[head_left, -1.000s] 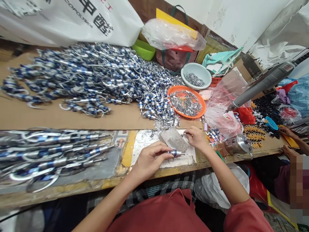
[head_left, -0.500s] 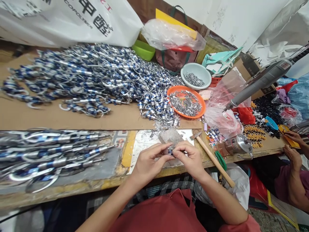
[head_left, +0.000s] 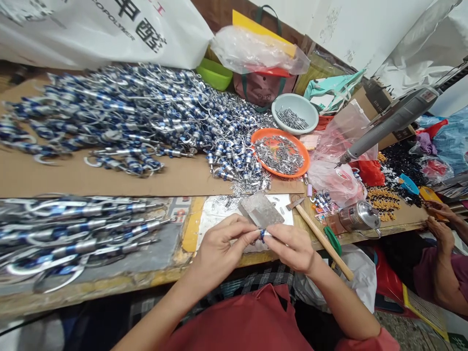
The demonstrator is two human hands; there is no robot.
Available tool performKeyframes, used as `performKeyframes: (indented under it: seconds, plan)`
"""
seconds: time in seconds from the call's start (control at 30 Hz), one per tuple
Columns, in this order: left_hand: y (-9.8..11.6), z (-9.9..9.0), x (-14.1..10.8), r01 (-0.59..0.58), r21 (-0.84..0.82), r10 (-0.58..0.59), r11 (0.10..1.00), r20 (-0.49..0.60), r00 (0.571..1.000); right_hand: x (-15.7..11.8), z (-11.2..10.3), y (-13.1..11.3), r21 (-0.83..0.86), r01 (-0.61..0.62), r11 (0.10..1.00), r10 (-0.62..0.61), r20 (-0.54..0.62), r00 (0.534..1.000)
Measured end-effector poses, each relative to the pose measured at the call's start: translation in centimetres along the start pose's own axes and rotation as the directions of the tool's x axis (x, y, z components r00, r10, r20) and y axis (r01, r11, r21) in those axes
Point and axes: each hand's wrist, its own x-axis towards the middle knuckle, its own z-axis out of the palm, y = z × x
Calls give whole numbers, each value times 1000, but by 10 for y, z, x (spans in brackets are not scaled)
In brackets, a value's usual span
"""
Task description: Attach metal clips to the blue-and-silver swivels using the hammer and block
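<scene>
Between my fingertips is a small blue-and-silver metal part (head_left: 263, 235), mostly covered by the fingers. My left hand (head_left: 228, 243) pinches it from the left, and my right hand (head_left: 290, 241) pinches it from the right. Just beyond the fingers lies a grey metal block (head_left: 260, 207) on a white sheet (head_left: 215, 217). A hammer (head_left: 321, 239) with a wooden handle rests at the right of my right hand, its head toward the block. Small flat metal links (head_left: 252, 185) are scattered behind the block.
A large heap of blue-and-silver metal assemblies (head_left: 139, 112) covers cardboard at the left. Behind the block stand an orange plate (head_left: 307, 168) of small links and a pale bowl (head_left: 314, 127) of pins. An electric screwdriver (head_left: 391, 124) hangs at right. A co-worker's hands (head_left: 440, 229) are at far right.
Both hands have shifted slightly, and the right fingers have turned and extended. More of the blue-and-silver part and the metal block now shows. The camera view has moved slightly.
</scene>
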Motion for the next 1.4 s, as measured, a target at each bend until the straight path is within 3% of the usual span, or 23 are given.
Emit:
performKeyframes:
  seconds: [0.1,0.17,0.23,0.33,0.47,0.53,0.67,0.73,0.83,0.97,1.03,1.13,1.2,1.23,1.3,1.4]
  plan:
    - [-2,0,-2,-63,38,64,997,-22,998,3,-1,1,-24,-26,999,25,-18,1000]
    - [-4,1,-3,-29,10,29,1000,-15,999,5,1,-2,-28,-90,996,88,-45,995]
    - [-7,3,-5,90,-66,-90,994,-2,996,7,4,-7,6,-183,983,183,-87,979]
    - [-13,9,-9,312,-275,-308,909,59,949,10,6,-15,147,-323,935,342,-124,932]
    - [-21,15,-8,402,-421,-416,813,62,907,18,0,-8,259,-469,844,477,33,878]
    - [-21,16,-6,407,-449,-428,795,59,902,21,-1,10,106,-540,835,527,129,840]
    - [-17,11,1,462,-462,-441,757,161,883,29,9,54,-414,-560,718,684,271,677]
    - [-16,8,6,489,-432,-452,758,192,871,33,18,70,-489,-529,694,707,322,629]
    - [-16,4,12,522,-397,-456,755,255,853,40,29,81,-502,-499,706,696,363,619]
    - [-20,0,18,549,-426,-441,719,330,835,44,23,85,-465,-479,745,659,400,637]
    - [-23,-1,19,549,-443,-434,708,341,834,43,15,78,-405,-496,768,634,373,677]
    - [-26,0,19,547,-454,-426,704,346,836,37,5,56,-127,-483,866,499,209,841]
    - [-27,0,19,543,-463,-419,700,350,838,33,4,37,50,-334,941,330,84,940]
    - [-28,1,18,539,-468,-412,700,351,841,31,5,28,74,-248,966,244,62,968]
    - [-28,1,18,529,-473,-399,704,352,847,28,7,16,48,-138,989,134,71,988]
    - [-28,1,18,523,-468,-402,712,339,850,25,5,7,-14,-189,982,190,108,976]
